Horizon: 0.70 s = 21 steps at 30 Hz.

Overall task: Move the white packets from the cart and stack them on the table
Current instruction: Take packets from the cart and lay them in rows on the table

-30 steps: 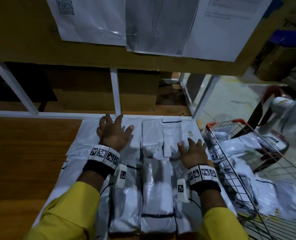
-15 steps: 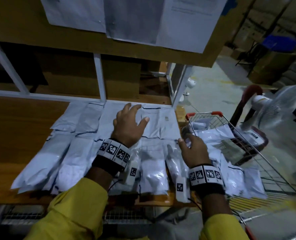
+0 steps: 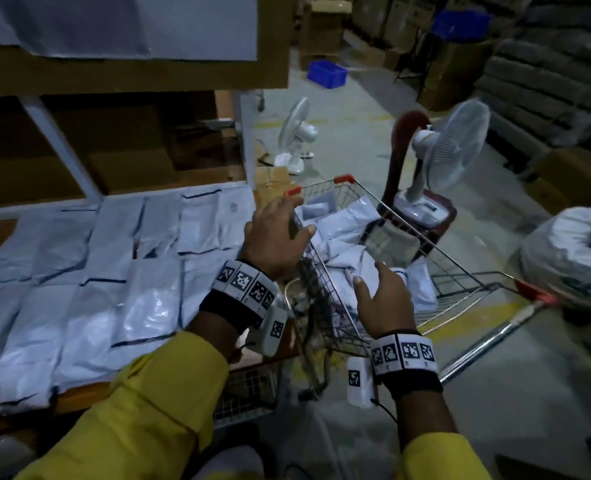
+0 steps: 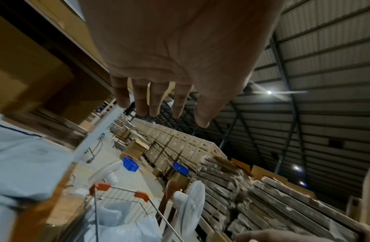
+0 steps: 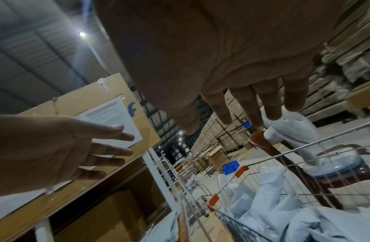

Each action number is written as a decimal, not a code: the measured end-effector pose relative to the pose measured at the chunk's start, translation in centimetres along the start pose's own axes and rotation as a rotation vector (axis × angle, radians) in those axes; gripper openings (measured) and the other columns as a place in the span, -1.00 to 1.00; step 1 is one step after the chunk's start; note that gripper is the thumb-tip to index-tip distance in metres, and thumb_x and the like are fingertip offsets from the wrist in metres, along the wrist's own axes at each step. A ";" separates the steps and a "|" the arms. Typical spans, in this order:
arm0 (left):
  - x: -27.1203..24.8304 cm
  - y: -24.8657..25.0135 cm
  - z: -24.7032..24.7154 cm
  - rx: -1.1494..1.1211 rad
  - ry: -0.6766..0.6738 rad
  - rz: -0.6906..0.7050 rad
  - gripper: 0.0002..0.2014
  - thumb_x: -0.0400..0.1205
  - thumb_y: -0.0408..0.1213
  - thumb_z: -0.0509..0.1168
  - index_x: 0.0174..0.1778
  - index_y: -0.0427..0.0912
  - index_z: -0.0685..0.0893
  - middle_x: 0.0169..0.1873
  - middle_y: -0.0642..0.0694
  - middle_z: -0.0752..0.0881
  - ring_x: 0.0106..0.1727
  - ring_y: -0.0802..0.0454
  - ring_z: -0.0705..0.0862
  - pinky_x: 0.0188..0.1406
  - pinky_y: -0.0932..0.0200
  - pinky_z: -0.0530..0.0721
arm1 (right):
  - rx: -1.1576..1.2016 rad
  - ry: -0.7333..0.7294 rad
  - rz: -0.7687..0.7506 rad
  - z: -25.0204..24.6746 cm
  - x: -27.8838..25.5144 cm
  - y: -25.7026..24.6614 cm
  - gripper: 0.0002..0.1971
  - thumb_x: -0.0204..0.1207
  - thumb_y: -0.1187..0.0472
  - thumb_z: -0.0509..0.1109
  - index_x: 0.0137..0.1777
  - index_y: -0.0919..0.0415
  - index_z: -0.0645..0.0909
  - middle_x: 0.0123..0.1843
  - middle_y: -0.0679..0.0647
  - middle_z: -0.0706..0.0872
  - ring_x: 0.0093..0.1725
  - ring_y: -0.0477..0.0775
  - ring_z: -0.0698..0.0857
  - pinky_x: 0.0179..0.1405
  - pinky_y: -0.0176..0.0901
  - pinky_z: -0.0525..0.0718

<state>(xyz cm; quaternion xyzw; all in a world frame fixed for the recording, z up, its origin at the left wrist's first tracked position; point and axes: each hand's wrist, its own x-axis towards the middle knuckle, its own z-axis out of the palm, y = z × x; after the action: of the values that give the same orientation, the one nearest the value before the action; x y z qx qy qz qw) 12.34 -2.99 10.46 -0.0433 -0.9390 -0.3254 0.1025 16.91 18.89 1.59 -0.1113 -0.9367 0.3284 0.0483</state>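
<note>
Both hands lift off the packets on the surface and swing right: left hand and right hand now spread above the cart.

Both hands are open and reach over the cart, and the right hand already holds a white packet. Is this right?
Not quite. The right hand holds nothing: the right wrist view shows its fingers straight and empty above the packets in the cart. The left hand is open too.
</note>
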 end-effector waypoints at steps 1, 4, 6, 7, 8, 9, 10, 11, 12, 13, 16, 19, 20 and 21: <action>0.8 0.7 1.0 0.004 -0.022 0.011 -0.47 0.63 0.13 0.31 0.51 0.09 0.51 0.47 -0.04 0.57 0.45 -0.21 0.50 0.43 -0.20 0.50 | 0.008 0.014 0.014 -0.4 0.3 0.7 -0.33 0.66 -0.15 0.29 0.66 0.21 0.35 0.60 0.22 0.48 0.60 0.26 0.41 0.52 0.30 0.43; 3.7 2.3 4.2 -0.008 -0.093 0.037 -0.41 0.58 0.22 0.26 0.51 0.08 0.53 0.46 -0.03 0.59 0.46 -0.17 0.53 0.43 -0.21 0.52 | 0.023 0.048 0.075 -1.2 1.8 2.4 -0.34 0.66 -0.12 0.29 0.66 0.22 0.35 0.60 0.23 0.48 0.59 0.27 0.41 0.53 0.23 0.43; 5.7 3.1 6.4 -0.010 -0.124 0.058 -0.37 0.53 0.25 0.21 0.49 0.04 0.56 0.45 -0.02 0.61 0.46 -0.16 0.54 0.43 -0.22 0.53 | 0.013 0.062 0.103 -1.7 3.1 3.1 -0.35 0.67 -0.11 0.30 0.66 0.22 0.35 0.60 0.24 0.47 0.59 0.27 0.41 0.54 0.20 0.43; 6.8 3.4 7.6 -0.005 -0.139 0.070 -0.36 0.52 0.25 0.20 0.49 0.03 0.58 0.44 -0.04 0.62 0.46 -0.17 0.54 0.43 -0.21 0.53 | 0.007 0.067 0.115 -1.8 3.9 3.7 -0.36 0.67 -0.11 0.30 0.66 0.22 0.36 0.59 0.24 0.48 0.58 0.28 0.42 0.53 0.21 0.44; 7.8 3.8 8.8 0.004 -0.159 0.082 -0.36 0.52 0.25 0.21 0.48 0.01 0.58 0.43 -0.05 0.63 0.45 -0.18 0.55 0.43 -0.20 0.53 | -0.002 0.072 0.126 -1.9 4.7 4.2 -0.36 0.67 -0.10 0.30 0.65 0.23 0.37 0.58 0.25 0.50 0.57 0.29 0.43 0.51 0.24 0.45; 8.8 4.0 10.1 0.019 -0.175 0.097 -0.38 0.54 0.23 0.23 0.48 0.00 0.59 0.42 -0.06 0.64 0.44 -0.17 0.57 0.43 -0.16 0.55 | -0.008 0.078 0.137 -1.9 5.6 4.8 -0.37 0.66 -0.10 0.31 0.63 0.23 0.40 0.55 0.25 0.52 0.55 0.30 0.46 0.49 0.25 0.48; 9.8 4.0 11.5 0.040 -0.193 0.103 -0.40 0.56 0.22 0.27 0.48 0.01 0.59 0.41 -0.05 0.66 0.44 -0.15 0.58 0.41 -0.12 0.56 | -0.015 0.080 0.152 -1.9 6.5 5.3 -0.38 0.65 -0.11 0.31 0.61 0.23 0.43 0.53 0.25 0.55 0.53 0.30 0.48 0.47 0.24 0.50; 10.8 3.9 12.9 0.067 -0.213 0.103 -0.42 0.58 0.20 0.30 0.48 0.01 0.59 0.41 -0.05 0.66 0.44 -0.14 0.59 0.40 -0.10 0.58 | -0.017 0.080 0.167 -1.9 7.4 5.8 -0.38 0.63 -0.13 0.30 0.58 0.23 0.46 0.50 0.25 0.58 0.50 0.30 0.51 0.44 0.24 0.53; 11.7 3.8 14.4 0.095 -0.239 0.098 -0.42 0.58 0.20 0.31 0.49 0.03 0.58 0.43 -0.04 0.65 0.45 -0.14 0.58 0.40 -0.11 0.58 | -0.019 0.081 0.183 -1.9 8.4 6.3 -0.37 0.60 -0.16 0.28 0.55 0.22 0.48 0.47 0.24 0.60 0.48 0.30 0.54 0.42 0.24 0.55; 12.6 3.5 15.9 0.120 -0.276 0.098 -0.40 0.57 0.22 0.29 0.51 0.04 0.56 0.44 -0.04 0.63 0.47 -0.16 0.56 0.41 -0.14 0.57 | -0.021 0.087 0.204 -1.8 9.3 6.8 -0.37 0.59 -0.18 0.27 0.54 0.20 0.49 0.46 0.23 0.61 0.46 0.30 0.55 0.41 0.24 0.55; 14.8 2.2 19.8 0.233 -0.370 0.129 -0.39 0.59 0.22 0.26 0.54 0.02 0.52 0.46 -0.09 0.60 0.49 -0.20 0.51 0.46 -0.19 0.50 | -0.045 0.085 0.277 -0.9 12.2 8.2 -0.40 0.63 -0.10 0.33 0.58 0.21 0.46 0.49 0.25 0.58 0.48 0.31 0.53 0.43 0.22 0.53; 16.5 1.0 23.1 0.439 -0.467 0.109 -0.41 0.64 0.20 0.26 0.55 0.00 0.49 0.45 -0.16 0.58 0.46 -0.27 0.50 0.42 -0.21 0.47 | -0.085 0.029 0.359 0.7 15.0 9.6 -0.42 0.63 -0.10 0.33 0.56 0.18 0.46 0.48 0.26 0.57 0.46 0.34 0.53 0.37 0.21 0.56; 17.1 0.6 24.2 0.499 -0.513 0.094 -0.42 0.65 0.21 0.24 0.54 -0.02 0.48 0.45 -0.18 0.56 0.46 -0.28 0.50 0.41 -0.22 0.46 | -0.096 -0.001 0.379 1.5 16.0 10.0 -0.42 0.63 -0.11 0.32 0.56 0.18 0.46 0.48 0.27 0.55 0.46 0.36 0.53 0.36 0.22 0.57; 17.9 0.2 25.3 0.552 -0.550 0.090 -0.42 0.66 0.21 0.22 0.53 -0.03 0.46 0.45 -0.19 0.54 0.45 -0.28 0.49 0.40 -0.22 0.44 | -0.104 -0.039 0.396 2.3 17.1 10.6 -0.42 0.64 -0.12 0.31 0.57 0.19 0.44 0.50 0.28 0.53 0.46 0.38 0.52 0.37 0.24 0.56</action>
<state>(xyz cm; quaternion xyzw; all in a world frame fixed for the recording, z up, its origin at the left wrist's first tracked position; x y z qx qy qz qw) -9.23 13.10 -4.89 -0.1407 -0.9808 -0.0318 -0.1311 1.83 29.68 -6.53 -0.2892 -0.9130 0.2846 -0.0412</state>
